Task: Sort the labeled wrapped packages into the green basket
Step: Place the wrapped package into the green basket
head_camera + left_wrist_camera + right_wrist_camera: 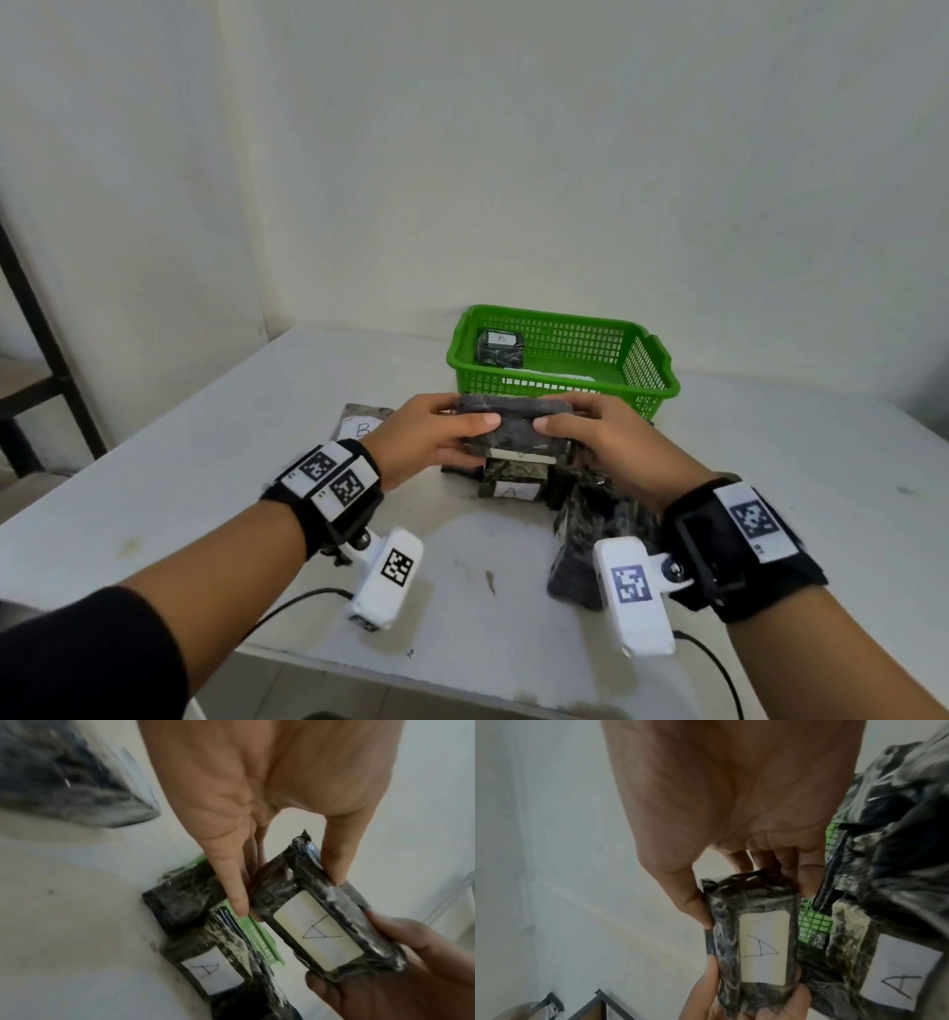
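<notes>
Hands share one wrapped package (513, 424) marked A: the left hand (429, 437) pinches its left end and the right hand (598, 437) its right end, above the bench (205, 488). Green basket (565, 380) stands at 12 o'clock just beyond, a B package (500, 348) inside; another A package (513, 483) lies at 6 o'clock beneath.

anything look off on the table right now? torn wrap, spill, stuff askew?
No spill or tear shows. The package in both hands has its A label facing down, so only the wrist views read it. The loose packages in front of the green basket lie in a jumbled pile, some labels hidden.
</notes>
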Demonstrator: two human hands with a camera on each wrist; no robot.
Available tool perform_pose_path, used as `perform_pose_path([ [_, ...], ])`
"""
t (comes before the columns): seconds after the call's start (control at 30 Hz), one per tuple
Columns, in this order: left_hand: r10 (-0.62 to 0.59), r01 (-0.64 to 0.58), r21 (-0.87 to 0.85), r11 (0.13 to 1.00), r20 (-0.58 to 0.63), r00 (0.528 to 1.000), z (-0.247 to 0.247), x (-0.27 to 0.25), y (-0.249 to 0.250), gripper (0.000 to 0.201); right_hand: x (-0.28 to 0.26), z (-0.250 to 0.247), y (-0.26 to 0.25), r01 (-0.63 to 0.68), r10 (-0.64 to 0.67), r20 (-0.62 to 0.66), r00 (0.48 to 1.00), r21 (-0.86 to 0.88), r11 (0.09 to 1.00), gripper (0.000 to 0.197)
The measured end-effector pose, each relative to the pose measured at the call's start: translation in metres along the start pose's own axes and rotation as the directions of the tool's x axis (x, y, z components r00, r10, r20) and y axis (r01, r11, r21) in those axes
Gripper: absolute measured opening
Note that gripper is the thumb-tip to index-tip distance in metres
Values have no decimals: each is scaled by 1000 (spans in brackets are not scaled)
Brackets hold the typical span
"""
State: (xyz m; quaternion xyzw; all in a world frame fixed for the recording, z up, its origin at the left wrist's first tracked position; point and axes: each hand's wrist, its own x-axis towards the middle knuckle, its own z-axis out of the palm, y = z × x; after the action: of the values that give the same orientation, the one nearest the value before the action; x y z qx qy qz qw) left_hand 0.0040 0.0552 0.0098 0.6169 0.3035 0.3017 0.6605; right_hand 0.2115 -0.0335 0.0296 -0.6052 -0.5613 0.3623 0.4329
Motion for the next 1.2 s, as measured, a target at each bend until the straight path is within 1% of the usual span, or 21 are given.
perform_pose_path([
  [0.07, 7, -9, -41, 999, -49, 999, 12, 4, -2, 34, -2, -7, 12, -31, 33, -48, 998, 58, 998, 59],
  [0.1, 10, -13, -43, 999, -66, 998, 16, 7, -3, 34, -3, -10, 17, -47, 52, -60, 997, 89, 995, 61],
  [0.13, 13, -16, -43, 999, -74, 997, 21, 9, -3, 35, -4, -14, 19, -65, 73, -59, 996, 120, 991, 56],
  [0.2, 15, -18, -36, 999, -69, 998, 29, 13, -3, 36, -8, -17, 19, -98, 106, -29, 994, 196, 976, 39],
  [0.23, 18, -20, -31, 999, -58, 998, 34, 15, -3, 36, -9, -18, 18, -105, 112, -17, 994, 228, 968, 33],
  [0.3, 37, -38, -19, 999, -26, 999, 43, 17, -4, 35, -11, -20, 17, -89, 101, -27, 995, 286, 954, 30],
  [0.4, 68, -67, -49, 997, 4, 998, 54, 21, -6, 33, -13, -28, 20, -32, 68, -95, 993, 346, 938, 28],
  [0.47, 51, -51, -82, 995, -1, 999, 60, 22, -6, 33, -14, -33, 21, -19, 68, -125, 990, 360, 933, 25],
  [0.53, 50, -51, -75, 996, -19, 999, 64, 23, -5, 31, -16, -36, 21, -14, 67, -133, 989, 364, 931, 25],
  [0.7, 53, -55, -94, 994, -21, 998, 66, 26, 1, 29, -18, -51, 19, -42, 63, -44, 997, 378, 925, 24],
  [0.83, 42, -41, -117, 992, 10, 999, 65, 27, 1, 32, -15, -55, 21, -36, 72, -91, 993, 345, 938, 16],
  [0.9, 41, -41, -116, 992, 1, 999, 66, 27, -1, 32, -13, -55, 21, -38, 73, -98, 993, 321, 946, 19],
  [1.03, 33, -33, -71, 997, -12, 999, 67, 29, 1, 30, -8, -49, 20, -45, 70, -72, 995, 302, 952, 27],
  [1.1, 31, -31, -60, 998, -3, 1000, 69, 29, 3, 30, -4, -46, 21, -30, 63, -106, 992, 288, 957, 30],
  [1.2, 21, -18, -96, 995, 28, 999, 68, 28, 4, 30, -2, -45, 21, -16, 67, -152, 986, 315, 949, 30],
])
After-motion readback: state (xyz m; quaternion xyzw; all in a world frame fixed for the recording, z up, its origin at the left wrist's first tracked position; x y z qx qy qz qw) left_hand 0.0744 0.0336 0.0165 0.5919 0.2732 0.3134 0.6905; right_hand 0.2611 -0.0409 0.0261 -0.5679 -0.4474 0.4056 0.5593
